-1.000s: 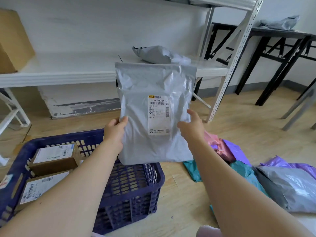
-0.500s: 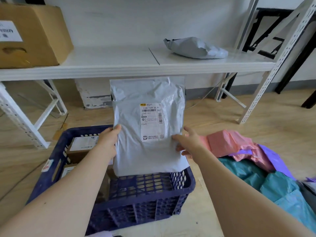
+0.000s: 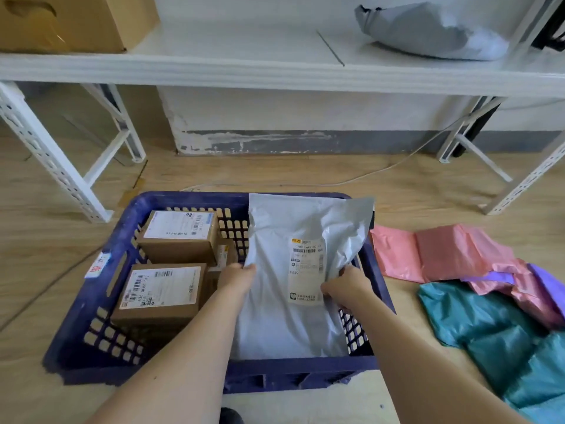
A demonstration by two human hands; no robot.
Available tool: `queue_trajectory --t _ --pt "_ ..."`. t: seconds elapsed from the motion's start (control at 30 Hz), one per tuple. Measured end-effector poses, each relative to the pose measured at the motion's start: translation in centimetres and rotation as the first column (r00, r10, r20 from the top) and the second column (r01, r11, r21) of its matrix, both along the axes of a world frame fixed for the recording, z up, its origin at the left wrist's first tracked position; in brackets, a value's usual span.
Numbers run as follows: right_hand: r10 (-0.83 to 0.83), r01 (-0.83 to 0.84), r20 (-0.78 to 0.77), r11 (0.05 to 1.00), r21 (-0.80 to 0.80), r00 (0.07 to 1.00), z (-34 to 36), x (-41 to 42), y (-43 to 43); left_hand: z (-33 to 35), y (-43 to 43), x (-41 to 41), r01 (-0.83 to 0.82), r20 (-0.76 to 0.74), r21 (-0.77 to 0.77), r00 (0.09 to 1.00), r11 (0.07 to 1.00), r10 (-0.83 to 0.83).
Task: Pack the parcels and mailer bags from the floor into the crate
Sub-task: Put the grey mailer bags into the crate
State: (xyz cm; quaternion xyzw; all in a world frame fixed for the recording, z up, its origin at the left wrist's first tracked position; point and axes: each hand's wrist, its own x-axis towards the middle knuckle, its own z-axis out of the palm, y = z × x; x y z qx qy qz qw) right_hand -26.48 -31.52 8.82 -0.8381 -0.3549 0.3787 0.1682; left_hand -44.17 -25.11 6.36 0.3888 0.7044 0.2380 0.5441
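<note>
Grey mailer bag (image 3: 284,289), pinched at both edges by left hand (image 3: 237,275) and right hand (image 3: 345,286), wanted laying flat beside the boxes (image 3: 165,289) in the crate (image 3: 91,301)

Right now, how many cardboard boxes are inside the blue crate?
3 show: one at the crate's far left, one nearer on the left, and a small one wedged beside them. The grey mailer bag may hide more.

The wooden floor (image 3: 397,194) carries a blue crate (image 3: 101,301) and pink (image 3: 434,255) and teal mailer bags (image 3: 489,325).
</note>
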Motion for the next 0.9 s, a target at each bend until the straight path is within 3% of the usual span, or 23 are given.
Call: queue_trajectory --t 0.3,0.43,0.6,0.7,0.8,0.9 --pt "0.158 -0.143 0.048 0.963 -0.228 0.986 -5.3 -1.5 2.6 -5.5 1.2 -1.2 0.14 -0.224 -0.117 0.961 0.983 -0.164" --pt "0.219 -0.223 -0.054 0.895 -0.387 0.974 -7.4 -1.9 3.4 -7.2 2.4 -2.0 0.172 -0.292 -0.147 0.933 0.974 -0.209" --pt "0.234 -0.262 -0.119 0.88 -0.397 0.965 -8.7 -2.0 3.6 -9.2 3.0 -2.9 0.232 -0.429 -0.226 0.849 0.946 -0.31" --pt "0.287 -0.266 -0.029 0.841 -0.471 0.957 -9.5 -1.8 3.7 -10.6 3.5 -2.9 0.259 -0.425 -0.242 0.838 0.935 -0.342" --pt "0.309 -0.22 0.132 0.865 -0.452 0.942 -10.1 -1.2 3.6 -11.0 3.7 -2.6 0.289 -0.431 -0.236 0.825 0.928 -0.367" --pt "0.364 -0.233 0.243 0.868 -0.438 0.899 -10.1 -0.6 3.4 -11.4 3.4 -2.1 0.326 -0.513 -0.237 0.758 0.915 -0.403"
